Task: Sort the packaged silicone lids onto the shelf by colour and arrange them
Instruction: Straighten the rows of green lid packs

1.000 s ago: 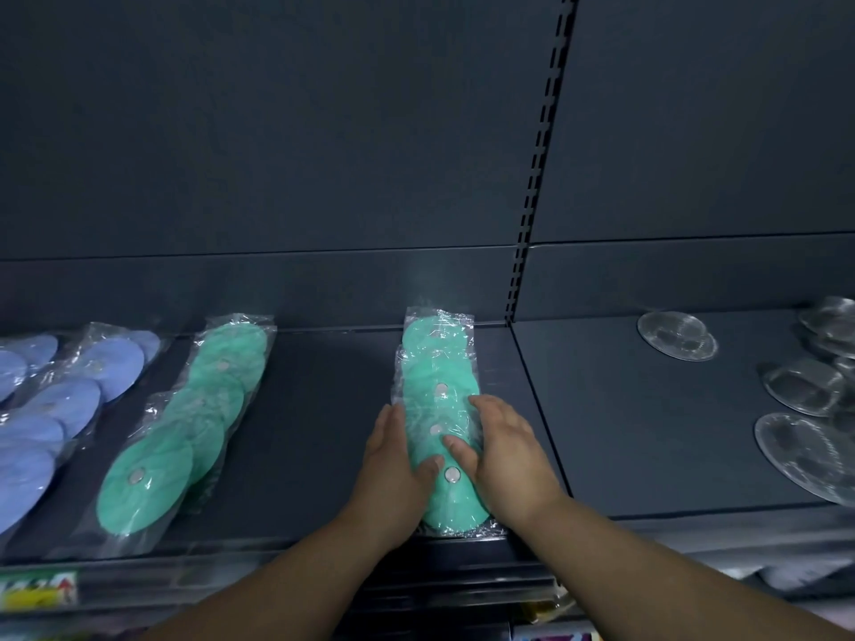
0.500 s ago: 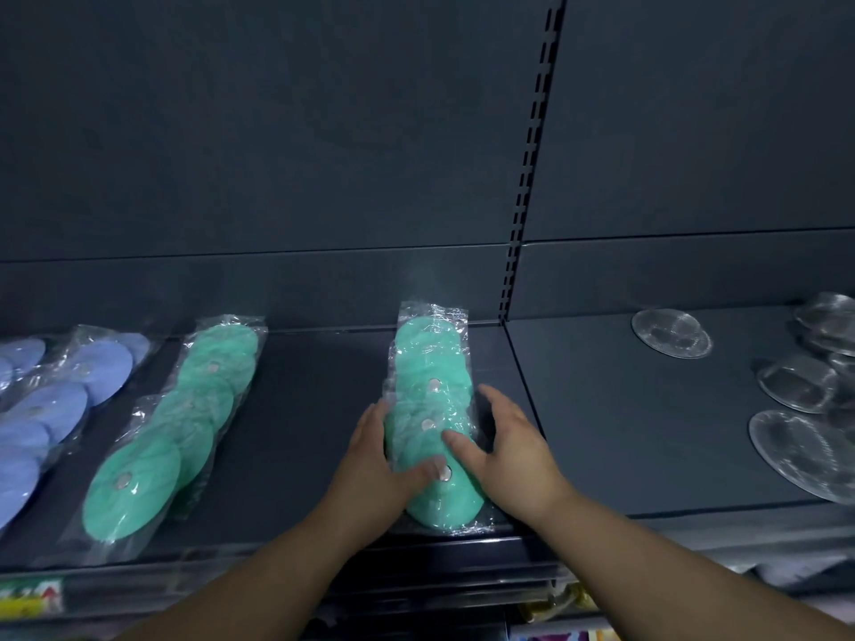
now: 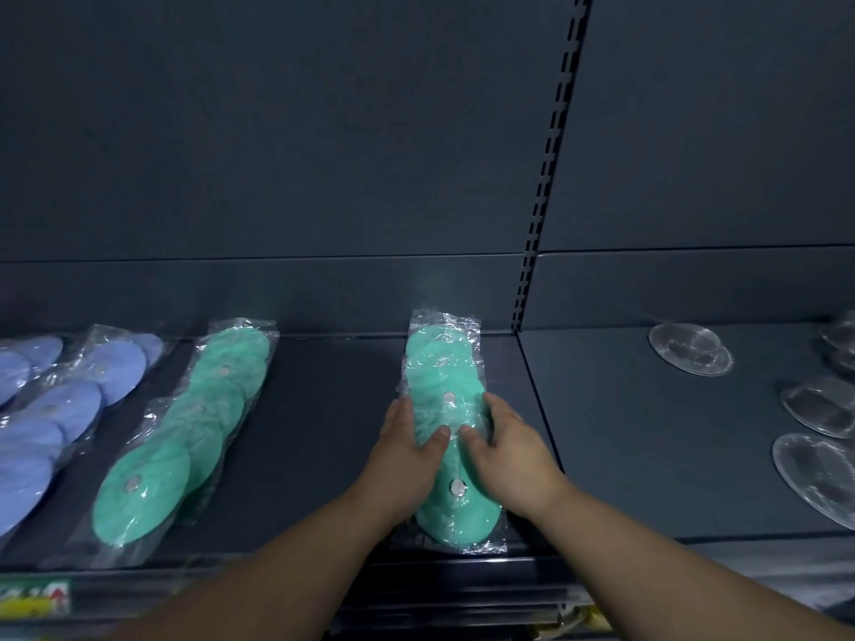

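A clear bag of green silicone lids point(image 3: 445, 363) lies lengthwise on the dark shelf point(image 3: 324, 432), near the shelf's right end. My left hand point(image 3: 407, 448) grips its left edge and my right hand point(image 3: 504, 448) grips its right edge, both thumbs pressed on top of the bag at its middle. A second pack of green lids point(image 3: 185, 437) lies slanted further left. Packs of blue lids point(image 3: 60, 409) lie at the far left, partly cut off by the frame.
An upright slotted post point(image 3: 546, 178) divides this shelf from the neighbouring one point(image 3: 647, 432), which carries clear transparent lids point(image 3: 689, 349) along its back and right side. A yellow price label point(image 3: 34, 599) sits on the front rail. The dark back panel rises behind everything.
Both hands have slid along the green pack to its middle and closed in on its sides. The pack has stayed in about the same place on the shelf.
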